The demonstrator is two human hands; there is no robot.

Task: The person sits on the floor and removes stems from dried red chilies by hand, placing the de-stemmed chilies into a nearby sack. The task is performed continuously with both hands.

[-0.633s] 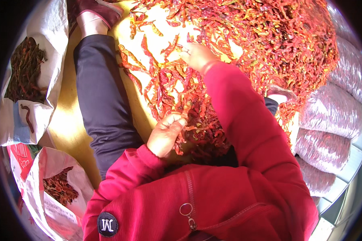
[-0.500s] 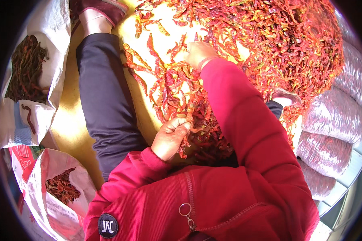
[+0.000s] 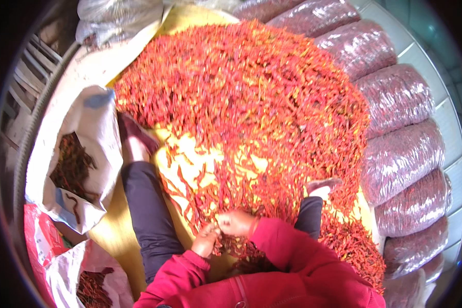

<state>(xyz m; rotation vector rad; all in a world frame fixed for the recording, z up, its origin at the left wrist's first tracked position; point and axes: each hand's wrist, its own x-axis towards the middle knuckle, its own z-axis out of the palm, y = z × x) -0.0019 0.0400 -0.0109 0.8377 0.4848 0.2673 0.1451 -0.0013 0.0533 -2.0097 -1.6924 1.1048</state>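
Note:
My left hand (image 3: 206, 241) is closed in a pinch low in front of me, with red dried chili peppers (image 3: 217, 250) showing just below its fingers. Close against its fingertips, my right hand (image 3: 236, 223) is bent with its fingers drawn together. What the right fingers hold, if anything, is too small to make out. Loose dried chilies lie around both hands, between my outstretched legs. Beyond them spreads a large heap of red dried chilies (image 3: 241, 87) on a yellow sheet (image 3: 119, 226).
An open white sack (image 3: 105, 138) with dark dried chilies stands at left. Nearer me is another white sack (image 3: 61, 272) holding redder ones. Several clear plastic bags packed with chilies (image 3: 403, 159) line the right side. A pale plastic bag (image 3: 119, 20) sits at the far left.
My head view has shifted, showing more of the heap and bags. My right hand has come back from the far chilies to meet my left hand.

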